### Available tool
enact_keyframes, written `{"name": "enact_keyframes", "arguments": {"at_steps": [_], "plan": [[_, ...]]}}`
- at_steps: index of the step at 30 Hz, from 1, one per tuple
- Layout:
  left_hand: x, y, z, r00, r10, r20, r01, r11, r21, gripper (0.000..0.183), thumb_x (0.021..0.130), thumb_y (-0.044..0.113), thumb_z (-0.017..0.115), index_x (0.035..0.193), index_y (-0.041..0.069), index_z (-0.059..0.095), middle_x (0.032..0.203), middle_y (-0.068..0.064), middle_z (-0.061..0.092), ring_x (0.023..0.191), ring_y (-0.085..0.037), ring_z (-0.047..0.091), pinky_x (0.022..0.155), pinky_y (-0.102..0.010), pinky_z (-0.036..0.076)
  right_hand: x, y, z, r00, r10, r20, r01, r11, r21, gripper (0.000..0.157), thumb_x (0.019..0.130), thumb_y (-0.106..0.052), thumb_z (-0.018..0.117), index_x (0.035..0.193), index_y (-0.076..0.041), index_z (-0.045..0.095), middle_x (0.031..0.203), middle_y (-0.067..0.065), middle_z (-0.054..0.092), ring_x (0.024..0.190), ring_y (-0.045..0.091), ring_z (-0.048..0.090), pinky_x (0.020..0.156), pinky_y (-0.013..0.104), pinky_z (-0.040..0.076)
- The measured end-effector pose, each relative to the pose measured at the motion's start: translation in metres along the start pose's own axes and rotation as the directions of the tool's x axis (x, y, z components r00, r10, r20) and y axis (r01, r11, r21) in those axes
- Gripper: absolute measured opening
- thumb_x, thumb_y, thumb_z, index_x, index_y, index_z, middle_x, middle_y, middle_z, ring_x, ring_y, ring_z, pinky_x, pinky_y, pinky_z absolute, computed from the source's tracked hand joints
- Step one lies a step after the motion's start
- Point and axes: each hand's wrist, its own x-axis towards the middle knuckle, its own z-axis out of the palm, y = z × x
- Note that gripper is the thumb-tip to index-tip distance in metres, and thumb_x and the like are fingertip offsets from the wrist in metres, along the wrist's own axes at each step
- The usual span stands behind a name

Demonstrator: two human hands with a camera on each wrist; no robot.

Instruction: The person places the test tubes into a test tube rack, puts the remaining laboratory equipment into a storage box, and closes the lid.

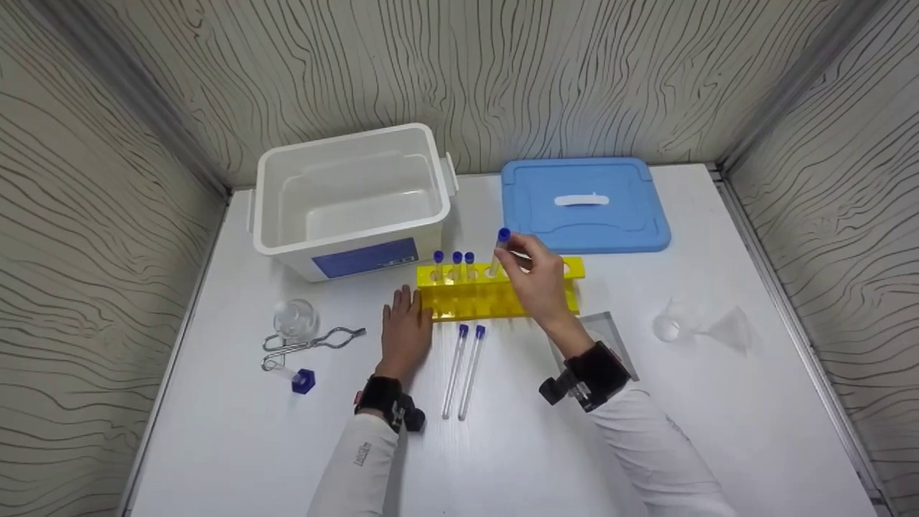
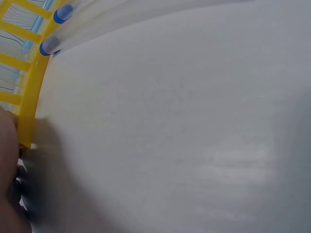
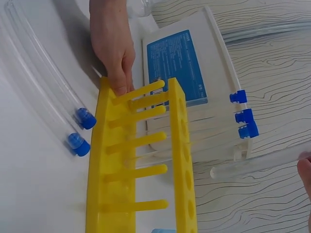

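In the head view my right hand (image 1: 540,283) pinches a clear test tube (image 1: 495,264) with a blue cap, near the top. Its rounded lower end shows just above the top plate of the yellow test tube rack (image 3: 182,150) in the right wrist view. Three capped tubes (image 3: 245,116) stand in the rack toward its left end. My left hand (image 1: 406,334) lies at that end, fingers extended, its thumb touching the rack's base. Two more blue-capped test tubes (image 1: 459,373) lie side by side on the table in front of the rack.
Behind the rack stand a white bin (image 1: 344,248) and its blue lid (image 1: 585,226). At left lie a round glass flask (image 1: 295,321), metal tongs (image 1: 337,337) and a small cylinder with a blue base (image 1: 303,381). A clear funnel (image 1: 731,332) lies right; a grey sheet (image 1: 610,334) lies under my right wrist.
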Motion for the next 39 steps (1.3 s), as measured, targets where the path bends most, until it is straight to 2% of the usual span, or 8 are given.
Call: {"name": "enact_keyframes", "arguments": {"at_steps": [5, 9, 16, 28, 39], "plan": [[-0.001, 0.000, 0.000, 1.000, 0.001, 0.001, -0.001, 1.000, 0.003, 0.055, 0.107, 0.038, 0.031, 0.155, 0.009, 0.032, 0.166, -0.013, 0.020, 0.156, -0.031, 0.016, 0.128, -0.052, 0.009, 0.001, 0.011, 0.005, 0.999, 0.014, 0.047, -0.014, 1.000, -0.003, 0.026, 0.095, -0.015, 0.066, 0.115, 0.002, 0.065, 0.106, 0.014, 0.071, 0.101, 0.024, 0.071, 0.090, 0.034, 0.060], [0.000, 0.000, 0.000, 1.000, 0.000, 0.003, 0.000, 1.000, 0.005, 0.056, 0.107, 0.038, 0.030, 0.155, 0.009, 0.032, 0.166, -0.013, 0.020, 0.156, -0.031, 0.016, 0.128, -0.052, 0.009, 0.001, 0.017, 0.008, 0.998, 0.026, 0.053, -0.025, 0.999, -0.020, 0.026, 0.095, -0.016, 0.066, 0.115, 0.001, 0.065, 0.107, 0.014, 0.071, 0.101, 0.025, 0.071, 0.089, 0.038, 0.060], [0.000, 0.000, 0.001, 1.000, -0.007, 0.008, 0.007, 1.000, -0.001, 0.056, 0.107, 0.039, 0.030, 0.155, 0.010, 0.031, 0.166, -0.013, 0.019, 0.156, -0.030, 0.015, 0.128, -0.051, 0.007, -0.001, 0.026, 0.011, 0.994, 0.084, 0.068, -0.079, 0.994, -0.070, 0.026, 0.096, -0.015, 0.065, 0.118, -0.001, 0.065, 0.109, 0.014, 0.071, 0.104, 0.025, 0.072, 0.091, 0.036, 0.059], [0.001, -0.001, 0.001, 1.000, 0.003, 0.004, -0.003, 1.000, 0.005, 0.056, 0.107, 0.038, 0.031, 0.154, 0.008, 0.032, 0.166, -0.014, 0.021, 0.155, -0.032, 0.017, 0.128, -0.052, 0.010, -0.005, 0.041, 0.013, 0.963, 0.248, 0.110, -0.236, 0.965, -0.111, 0.028, 0.097, -0.017, 0.064, 0.122, -0.003, 0.065, 0.116, 0.014, 0.071, 0.111, 0.027, 0.070, 0.094, 0.035, 0.058], [0.000, -0.001, 0.000, 1.000, 0.001, 0.002, -0.001, 1.000, 0.004, 0.056, 0.107, 0.039, 0.031, 0.155, 0.009, 0.032, 0.166, -0.013, 0.020, 0.156, -0.031, 0.016, 0.128, -0.051, 0.009, -0.007, 0.049, 0.015, 0.946, 0.297, 0.125, -0.279, 0.949, -0.144, 0.028, 0.096, -0.019, 0.065, 0.120, -0.004, 0.067, 0.118, 0.014, 0.073, 0.109, 0.027, 0.071, 0.093, 0.036, 0.059]]}}
